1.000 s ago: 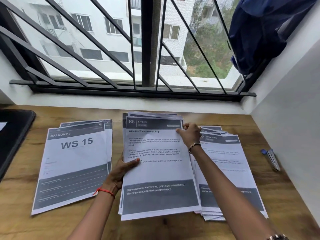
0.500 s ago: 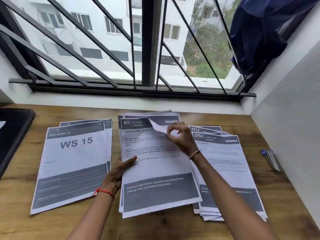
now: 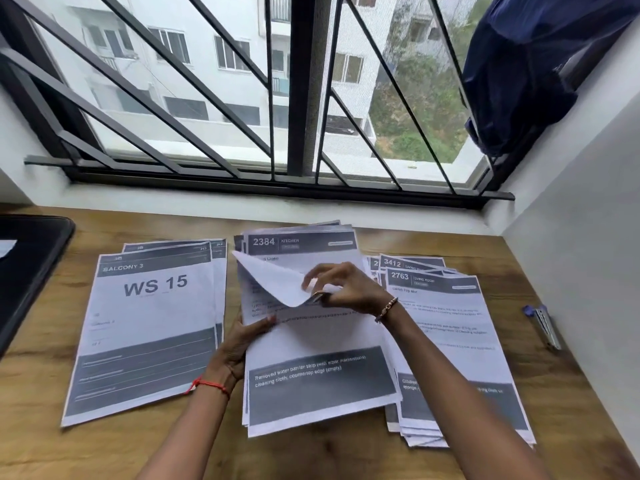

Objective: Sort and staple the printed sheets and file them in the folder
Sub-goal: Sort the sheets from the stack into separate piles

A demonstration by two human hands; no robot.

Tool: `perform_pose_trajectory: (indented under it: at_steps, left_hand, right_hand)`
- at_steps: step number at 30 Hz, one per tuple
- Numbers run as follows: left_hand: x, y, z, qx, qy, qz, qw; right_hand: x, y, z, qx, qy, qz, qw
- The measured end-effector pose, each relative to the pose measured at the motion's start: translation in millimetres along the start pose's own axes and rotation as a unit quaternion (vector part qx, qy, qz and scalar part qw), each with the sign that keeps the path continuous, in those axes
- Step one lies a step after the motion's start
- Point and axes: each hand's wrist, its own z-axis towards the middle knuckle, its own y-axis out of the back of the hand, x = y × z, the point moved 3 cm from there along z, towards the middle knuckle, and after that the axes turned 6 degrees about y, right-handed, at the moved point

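Observation:
Three piles of printed sheets lie on the wooden table (image 3: pixel 311 459). The left pile (image 3: pixel 145 334) shows "WS 15" on top. On the middle pile (image 3: pixel 318 386) my right hand (image 3: pixel 343 289) pinches the top sheet's upper corner (image 3: pixel 273 282) and folds it down toward me, baring a "2384 KITCHEN" sheet (image 3: pixel 298 242) beneath. My left hand (image 3: pixel 242 341) rests on the middle pile's left edge, fingers flat. The right pile (image 3: pixel 457 341) is headed "2763". A black folder (image 3: pixel 31 268) lies at the far left.
A stapler (image 3: pixel 543 323) lies by the right wall. The window sill and metal grille run along the table's far edge. A dark blue cloth (image 3: pixel 533 71) hangs at the upper right. A white wall bounds the table on the right.
My right hand has peeled the top sheet's upper corner further down and left, uncovering the "2384" sheet. My left hand has stayed on the pile's left edge.

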Motion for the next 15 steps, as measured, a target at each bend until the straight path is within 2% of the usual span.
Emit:
perform_pose_trajectory:
  at_steps: [2,4,9,11,15]
  left_hand:
    - [2.3,9.3,2.4,-0.002,0.004,-0.025,1.000]
    - [6.4,17.4,3.2,-0.019,0.010,-0.039,0.999]
    - [14.1,23.9,1.0,-0.042,0.055,-0.067,0.995]
    - [18.5,28.0,4.7,-0.025,0.099,-0.080,0.992]
    - [17.9,32.9,9.7,-0.045,0.107,-0.079,0.990]
  right_hand:
    - [-0.7,2.9,-3.4,0.039,-0.006,0.100,0.994]
    - [-5.0,11.0,-8.4,0.018,-0.022,0.161,0.987]
    - [-15.9,41.3,-20.6,-0.213,-0.053,0.169,0.961]
    - [-19.0,58.4,-28.8,-0.292,-0.071,0.167,0.939]
    - [-35.2,103.0,-60.9,-0.411,-0.139,0.179,0.883]
